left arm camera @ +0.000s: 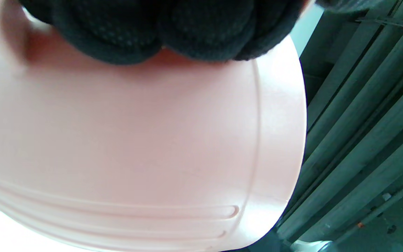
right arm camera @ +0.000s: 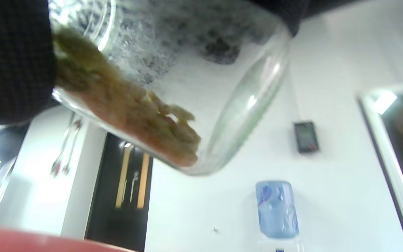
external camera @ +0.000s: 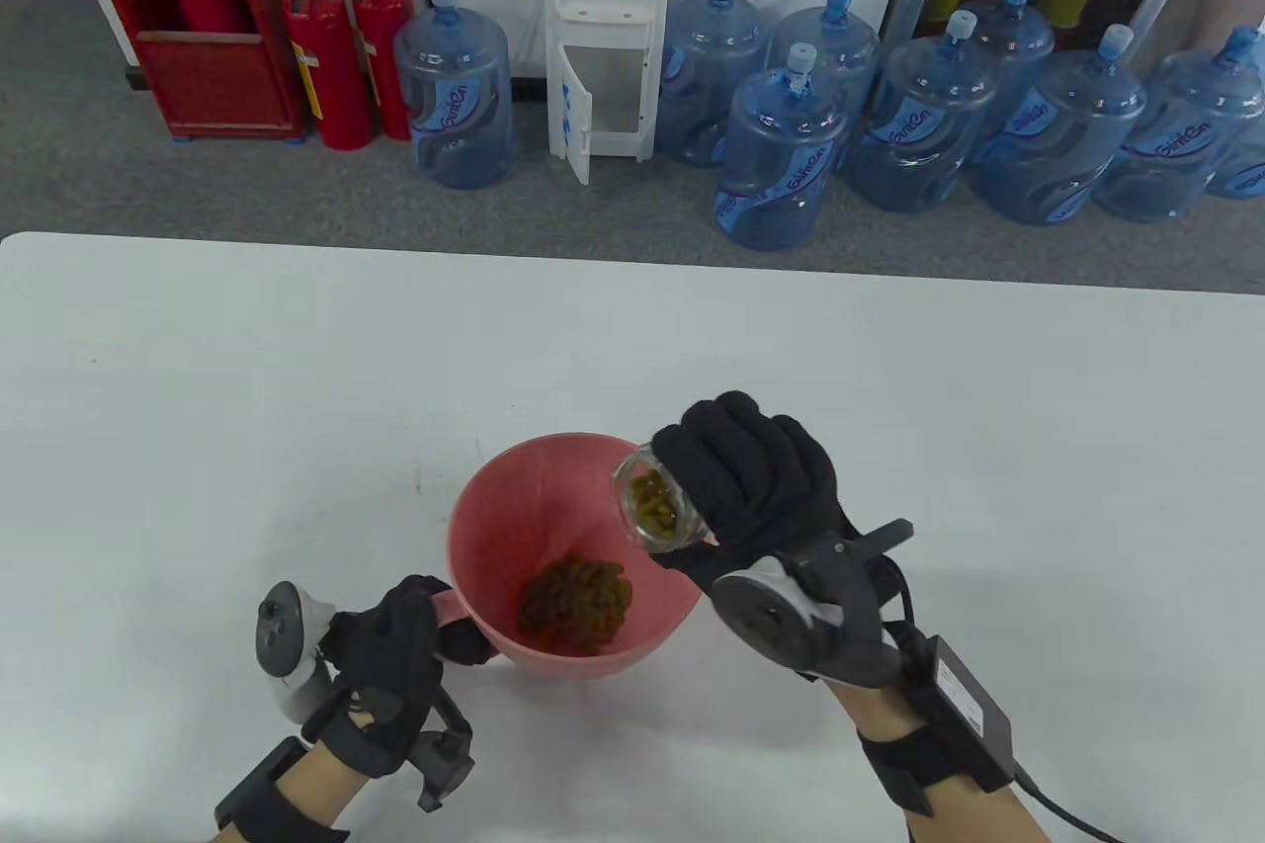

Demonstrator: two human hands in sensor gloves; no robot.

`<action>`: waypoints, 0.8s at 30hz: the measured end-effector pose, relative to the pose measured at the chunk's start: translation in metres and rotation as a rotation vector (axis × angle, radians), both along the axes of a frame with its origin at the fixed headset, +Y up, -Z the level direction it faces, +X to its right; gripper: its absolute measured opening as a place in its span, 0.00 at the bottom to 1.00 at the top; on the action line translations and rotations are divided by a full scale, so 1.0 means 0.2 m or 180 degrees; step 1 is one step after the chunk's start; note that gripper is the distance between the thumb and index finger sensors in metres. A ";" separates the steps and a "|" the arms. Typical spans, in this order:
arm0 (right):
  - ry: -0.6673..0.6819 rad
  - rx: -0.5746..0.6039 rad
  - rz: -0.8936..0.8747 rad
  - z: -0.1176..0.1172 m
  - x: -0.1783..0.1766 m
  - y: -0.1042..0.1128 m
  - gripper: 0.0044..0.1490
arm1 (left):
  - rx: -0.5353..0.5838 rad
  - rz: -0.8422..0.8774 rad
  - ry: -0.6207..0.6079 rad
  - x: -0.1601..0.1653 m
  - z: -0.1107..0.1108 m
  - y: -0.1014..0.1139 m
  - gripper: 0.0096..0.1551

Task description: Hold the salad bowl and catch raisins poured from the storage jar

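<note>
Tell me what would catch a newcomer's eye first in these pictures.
Probably the pink salad bowl near the table's front edge, with a heap of raisins in its bottom. The right hand tips a glass storage jar over its right rim while the left hand grips its handle. Blue water jugs crowd the floor behind.

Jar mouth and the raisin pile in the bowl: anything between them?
Nothing solid. In the table view the tilted storage jar mouth hangs over the salad bowl; between it and the raisin pile only bare pink inner wall shows.

Pink bowl (external camera: 494, 527); brown raisins (external camera: 576, 604); clear jar (external camera: 657, 509), contents seemingly greenish-yellow.
</note>
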State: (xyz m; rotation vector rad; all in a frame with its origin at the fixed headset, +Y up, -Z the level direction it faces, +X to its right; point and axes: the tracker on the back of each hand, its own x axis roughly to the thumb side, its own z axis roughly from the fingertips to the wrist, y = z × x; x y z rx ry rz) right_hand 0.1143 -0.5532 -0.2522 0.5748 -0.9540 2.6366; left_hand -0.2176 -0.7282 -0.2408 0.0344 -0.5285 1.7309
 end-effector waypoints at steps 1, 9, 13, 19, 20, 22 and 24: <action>-0.0017 -0.0131 -0.0248 -0.01 0.07 -0.02 0.69 | 0.0004 0.0006 0.0019 0.00 0.00 0.00 0.24; -0.0208 -0.1187 -0.1538 -0.12 0.53 -0.43 0.71 | 0.0012 0.0007 0.0108 -0.03 0.00 0.01 0.24; -0.0427 -0.1486 -0.1654 -0.18 0.67 -0.61 0.72 | -0.0016 -0.0006 0.0141 -0.03 -0.01 0.00 0.24; -0.0610 -0.2004 -0.1793 -0.26 0.84 -0.77 0.71 | -0.0018 -0.0023 0.0196 -0.05 -0.01 0.01 0.24; -0.0613 -0.2147 -0.1783 -0.27 0.86 -0.80 0.71 | -0.0018 -0.0018 0.0205 -0.05 -0.01 0.01 0.24; -0.0661 -0.2231 -0.1734 -0.28 0.90 -0.84 0.71 | -0.0018 -0.0011 0.0216 -0.05 -0.02 0.01 0.24; -0.0737 -0.2247 -0.1662 -0.29 0.92 -0.87 0.72 | -0.0021 -0.0007 0.0225 -0.05 -0.02 0.01 0.24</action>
